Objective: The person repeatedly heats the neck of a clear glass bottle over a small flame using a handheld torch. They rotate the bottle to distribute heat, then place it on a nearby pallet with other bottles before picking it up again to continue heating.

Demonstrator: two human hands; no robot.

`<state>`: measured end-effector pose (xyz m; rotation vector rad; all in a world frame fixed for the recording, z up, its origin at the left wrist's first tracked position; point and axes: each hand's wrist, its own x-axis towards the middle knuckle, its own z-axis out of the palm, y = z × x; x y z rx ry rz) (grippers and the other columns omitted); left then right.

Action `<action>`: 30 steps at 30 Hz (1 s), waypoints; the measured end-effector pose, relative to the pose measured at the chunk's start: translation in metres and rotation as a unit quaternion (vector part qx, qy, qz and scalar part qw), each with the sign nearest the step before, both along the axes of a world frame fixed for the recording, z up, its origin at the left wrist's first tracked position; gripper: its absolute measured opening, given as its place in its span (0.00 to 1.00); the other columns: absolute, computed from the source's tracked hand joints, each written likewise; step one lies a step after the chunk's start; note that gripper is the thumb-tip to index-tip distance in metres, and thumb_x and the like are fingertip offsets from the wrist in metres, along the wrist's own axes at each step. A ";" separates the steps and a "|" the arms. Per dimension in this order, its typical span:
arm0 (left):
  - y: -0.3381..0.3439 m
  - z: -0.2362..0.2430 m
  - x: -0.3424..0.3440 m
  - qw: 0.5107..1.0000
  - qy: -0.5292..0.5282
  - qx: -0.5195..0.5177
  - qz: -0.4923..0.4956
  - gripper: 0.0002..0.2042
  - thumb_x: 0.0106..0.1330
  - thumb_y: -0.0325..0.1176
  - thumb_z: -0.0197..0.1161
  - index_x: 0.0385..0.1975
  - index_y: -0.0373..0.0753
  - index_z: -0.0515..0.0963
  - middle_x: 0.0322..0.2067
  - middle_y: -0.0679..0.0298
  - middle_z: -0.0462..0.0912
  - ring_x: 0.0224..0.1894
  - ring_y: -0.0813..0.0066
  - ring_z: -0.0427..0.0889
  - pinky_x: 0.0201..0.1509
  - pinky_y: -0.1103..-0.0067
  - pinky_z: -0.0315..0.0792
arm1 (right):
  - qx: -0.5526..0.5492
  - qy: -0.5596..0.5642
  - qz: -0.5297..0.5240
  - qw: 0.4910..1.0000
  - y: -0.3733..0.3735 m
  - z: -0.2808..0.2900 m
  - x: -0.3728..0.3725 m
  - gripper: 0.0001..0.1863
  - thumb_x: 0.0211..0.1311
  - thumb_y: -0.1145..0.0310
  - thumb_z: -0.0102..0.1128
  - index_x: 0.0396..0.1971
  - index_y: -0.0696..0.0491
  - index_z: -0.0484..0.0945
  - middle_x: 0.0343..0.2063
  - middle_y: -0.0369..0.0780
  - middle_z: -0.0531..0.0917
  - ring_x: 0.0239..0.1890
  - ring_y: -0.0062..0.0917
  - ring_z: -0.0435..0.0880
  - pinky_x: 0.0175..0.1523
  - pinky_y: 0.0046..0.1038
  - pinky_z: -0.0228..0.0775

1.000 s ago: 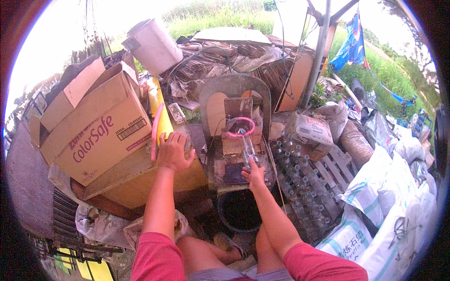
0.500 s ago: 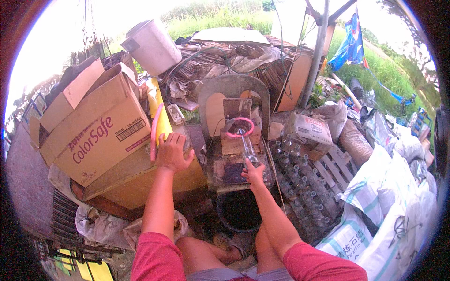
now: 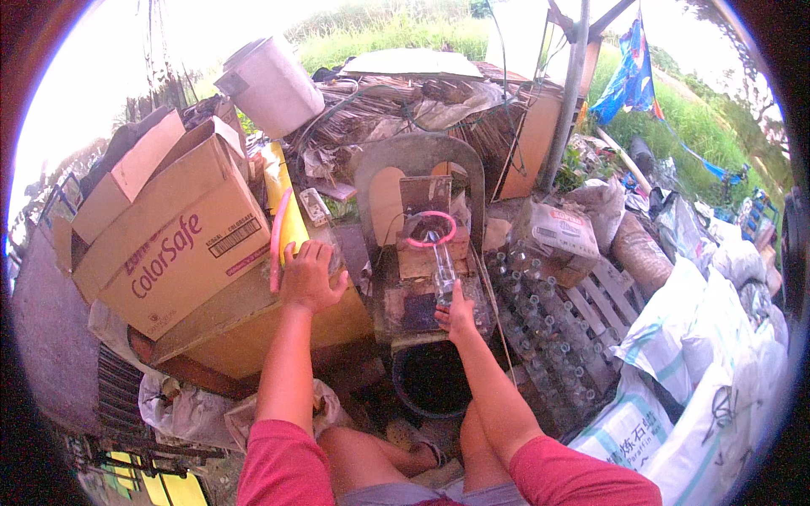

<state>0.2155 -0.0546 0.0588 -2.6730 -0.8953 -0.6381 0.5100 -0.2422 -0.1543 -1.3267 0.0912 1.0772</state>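
My right hand [image 3: 456, 314] is closed around the lower end of a clear glass bottle [image 3: 444, 274]. The bottle slants away from me, its neck reaching the near part of a pink ring [image 3: 432, 229]. Behind them is a dark, worn plastic chair [image 3: 371, 173] with a wooden box-like piece [image 3: 430, 263] on its seat. On the left, my left hand [image 3: 309, 274] rests with fingers forward and thumb apart, against the base of a yellow tube [image 3: 292, 223]. A curved pink strip [image 3: 277, 240] runs just left of those fingers. What lies under the palm is hidden.
A black bucket [image 3: 430, 379] stands below the chair. Many empty glass bottles [image 3: 540, 337] crowd the ground to its right, near a pallet [image 3: 606, 297]. White sacks [image 3: 683, 354] fill the right side. A large cardboard box [image 3: 181, 232] sits on the wooden cabinet [image 3: 245, 333] at left.
My right hand has shifted slightly, and more of the bottle's lower end shows beside its fingers. The left hand stays in place.
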 end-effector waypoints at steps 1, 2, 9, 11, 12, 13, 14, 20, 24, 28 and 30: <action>0.000 0.000 0.000 1.000 0.001 -0.001 0.001 0.29 0.68 0.54 0.76 0.61 0.39 0.84 0.61 0.55 0.87 0.71 0.54 0.84 0.84 0.42 0.63 | -0.022 -0.044 -0.025 0.998 0.002 0.001 -0.003 0.56 0.78 0.26 0.73 0.87 0.44 0.53 0.59 0.45 0.85 0.46 0.34 0.88 0.42 0.42 0.84; 0.000 0.000 0.000 1.000 0.002 -0.002 0.002 0.29 0.68 0.54 0.76 0.61 0.39 0.84 0.61 0.55 0.87 0.71 0.54 0.84 0.85 0.42 0.63 | -0.013 -0.073 -0.030 0.997 0.004 0.001 -0.007 0.56 0.78 0.31 0.76 0.87 0.45 0.51 0.59 0.46 0.85 0.46 0.34 0.88 0.40 0.40 0.84; 0.000 0.002 -0.001 1.000 0.007 -0.004 0.003 0.29 0.68 0.54 0.75 0.61 0.39 0.84 0.61 0.54 0.87 0.71 0.53 0.84 0.85 0.42 0.62 | 0.027 -0.094 -0.044 0.994 0.011 -0.015 -0.009 0.57 0.78 0.35 0.77 0.88 0.45 0.49 0.53 0.48 0.90 0.42 0.35 0.93 0.45 0.42 0.85; -0.001 0.002 -0.002 1.000 -0.001 -0.003 -0.002 0.30 0.68 0.54 0.75 0.61 0.38 0.84 0.61 0.54 0.87 0.70 0.53 0.84 0.84 0.42 0.63 | 0.043 -0.028 -0.023 0.998 0.009 -0.016 -0.007 0.54 0.79 0.28 0.72 0.87 0.45 0.55 0.49 0.46 0.92 0.42 0.34 0.94 0.43 0.42 0.81; -0.002 0.001 -0.001 1.000 -0.001 0.003 -0.001 0.30 0.68 0.54 0.75 0.61 0.38 0.84 0.61 0.54 0.87 0.70 0.53 0.84 0.84 0.42 0.63 | 0.067 0.013 -0.004 0.998 0.007 -0.015 -0.005 0.52 0.80 0.27 0.71 0.85 0.46 0.60 0.48 0.45 0.91 0.44 0.34 0.94 0.38 0.40 0.79; -0.002 0.001 -0.001 1.000 -0.003 -0.005 -0.002 0.29 0.68 0.54 0.75 0.61 0.38 0.84 0.61 0.54 0.87 0.70 0.53 0.84 0.84 0.42 0.63 | 0.063 0.053 -0.008 0.997 0.005 -0.012 -0.005 0.50 0.80 0.26 0.71 0.84 0.47 0.66 0.48 0.44 0.90 0.46 0.34 0.94 0.33 0.37 0.77; -0.002 0.001 -0.001 1.000 -0.003 -0.005 -0.003 0.29 0.68 0.54 0.75 0.61 0.38 0.84 0.60 0.54 0.88 0.70 0.53 0.84 0.84 0.42 0.63 | 0.078 0.041 0.011 0.996 0.003 -0.009 -0.006 0.50 0.79 0.23 0.67 0.82 0.47 0.68 0.46 0.44 0.90 0.44 0.34 0.93 0.33 0.36 0.75; -0.002 0.003 0.000 1.000 -0.017 0.002 -0.015 0.28 0.68 0.53 0.76 0.60 0.38 0.84 0.59 0.53 0.88 0.69 0.52 0.85 0.84 0.41 0.64 | -0.035 -0.049 0.006 0.998 0.002 0.000 -0.008 0.53 0.77 0.22 0.70 0.82 0.47 0.65 0.49 0.44 0.90 0.36 0.31 0.87 0.35 0.38 0.75; -0.003 0.005 -0.001 1.000 -0.009 -0.005 -0.009 0.28 0.68 0.52 0.76 0.59 0.39 0.84 0.59 0.53 0.88 0.69 0.52 0.85 0.83 0.41 0.64 | -0.047 -0.172 -0.037 0.983 0.017 -0.031 -0.012 0.56 0.76 0.29 0.77 0.83 0.51 0.57 0.56 0.47 0.88 0.38 0.32 0.86 0.37 0.39 0.78; -0.003 0.003 -0.002 1.000 -0.005 0.000 -0.003 0.28 0.68 0.53 0.76 0.59 0.39 0.84 0.59 0.53 0.88 0.69 0.52 0.84 0.83 0.41 0.64 | -0.092 -0.273 -0.080 0.954 0.030 -0.055 -0.010 0.58 0.76 0.33 0.81 0.83 0.56 0.58 0.59 0.48 0.88 0.46 0.37 0.91 0.45 0.41 0.82; -0.002 0.002 -0.001 1.000 -0.005 0.008 -0.002 0.28 0.68 0.53 0.76 0.60 0.39 0.84 0.59 0.53 0.87 0.70 0.52 0.84 0.83 0.41 0.64 | 0.021 -0.126 -0.026 0.991 0.021 -0.051 -0.003 0.57 0.76 0.29 0.78 0.84 0.56 0.61 0.61 0.48 0.89 0.49 0.40 0.92 0.54 0.45 0.80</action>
